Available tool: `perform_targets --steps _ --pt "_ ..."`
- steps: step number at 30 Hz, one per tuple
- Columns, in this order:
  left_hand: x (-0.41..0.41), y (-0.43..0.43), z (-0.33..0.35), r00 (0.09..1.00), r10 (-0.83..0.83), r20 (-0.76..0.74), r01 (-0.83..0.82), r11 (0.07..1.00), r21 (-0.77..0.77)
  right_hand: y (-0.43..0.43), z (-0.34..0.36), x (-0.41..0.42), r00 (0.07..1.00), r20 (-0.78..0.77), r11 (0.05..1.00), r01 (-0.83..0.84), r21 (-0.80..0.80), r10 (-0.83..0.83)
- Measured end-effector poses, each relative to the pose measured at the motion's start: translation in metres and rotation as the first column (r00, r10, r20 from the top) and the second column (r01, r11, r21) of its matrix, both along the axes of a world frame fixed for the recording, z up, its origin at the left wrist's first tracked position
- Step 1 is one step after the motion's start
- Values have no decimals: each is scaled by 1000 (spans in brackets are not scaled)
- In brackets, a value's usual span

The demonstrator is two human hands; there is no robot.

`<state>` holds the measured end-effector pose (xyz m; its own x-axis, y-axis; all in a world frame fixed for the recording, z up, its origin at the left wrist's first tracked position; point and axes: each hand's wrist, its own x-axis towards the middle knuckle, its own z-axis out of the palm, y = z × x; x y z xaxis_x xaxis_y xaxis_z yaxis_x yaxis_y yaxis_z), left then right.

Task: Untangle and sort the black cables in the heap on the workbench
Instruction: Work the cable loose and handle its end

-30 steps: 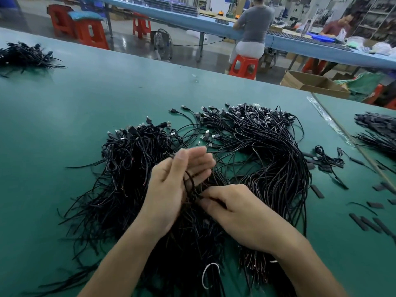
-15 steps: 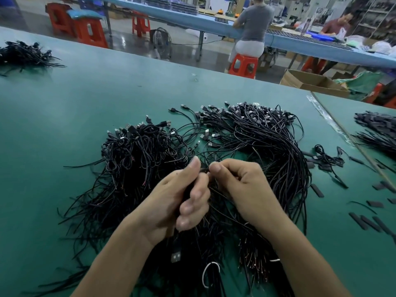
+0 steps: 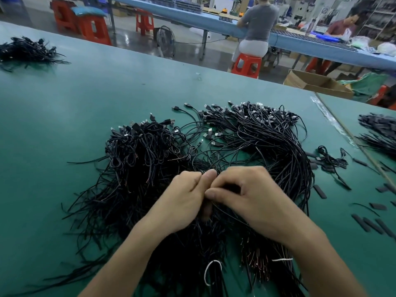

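A big heap of thin black cables [image 3: 252, 142] with USB plugs at their far ends spreads over the green workbench [image 3: 85, 108]. A looped, knotted clump [image 3: 141, 151] forms its left part. Both hands meet over the middle of the heap. My left hand [image 3: 182, 200] has its fingers curled round a few black cables, thumb pointing up. My right hand [image 3: 252, 196] is curled too, its thumb and fingers pinching cables right next to the left thumb. The cable ends under my palms are hidden.
A second cable pile [image 3: 27, 51] lies far left, a third [image 3: 379, 133] at the right past a table seam. Small black sleeves [image 3: 372, 226] and a small cable knot [image 3: 330, 157] lie right of the heap. White ties [image 3: 211, 273] sit near my wrists. People work at a blue bench [image 3: 192, 18] behind.
My right hand rose from low in the heap to meet my left, and both closed on cables. The left hand went from flat, open fingers to a curled grip.
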<state>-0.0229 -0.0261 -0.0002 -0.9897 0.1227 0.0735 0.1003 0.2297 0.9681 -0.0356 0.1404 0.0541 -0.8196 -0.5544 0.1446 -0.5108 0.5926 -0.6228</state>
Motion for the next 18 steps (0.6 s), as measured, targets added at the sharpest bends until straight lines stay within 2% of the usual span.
perform_targets --steps 2,4,7,10,12,14,16,18 --pt "3 -2 5 991 -91 102 83 994 77 2 0 -3 997 -46 990 56 -131 -62" --pt "6 -5 11 958 -222 183 186 963 195 2 -3 -5 997 22 968 73 -240 -70" --pt "8 -14 16 888 -406 213 314 877 363 1 -8 -5 961 249 904 -5 -427 123" --pt "9 -18 16 833 -509 217 350 789 505 3 -6 -6 946 267 905 -56 -421 183" --pt "10 -12 15 835 -488 253 303 792 530 5 -5 -10 957 248 939 -61 -338 152" --pt "10 -2 14 876 -387 287 205 838 505 7 -5 -12 967 237 965 -29 -262 94" --pt "7 4 11 928 -255 272 109 884 456 8 -6 -13 973 225 973 13 -230 40" --pt "6 3 8 948 -194 251 71 902 426 9 -7 -12 977 211 981 4 -194 38"
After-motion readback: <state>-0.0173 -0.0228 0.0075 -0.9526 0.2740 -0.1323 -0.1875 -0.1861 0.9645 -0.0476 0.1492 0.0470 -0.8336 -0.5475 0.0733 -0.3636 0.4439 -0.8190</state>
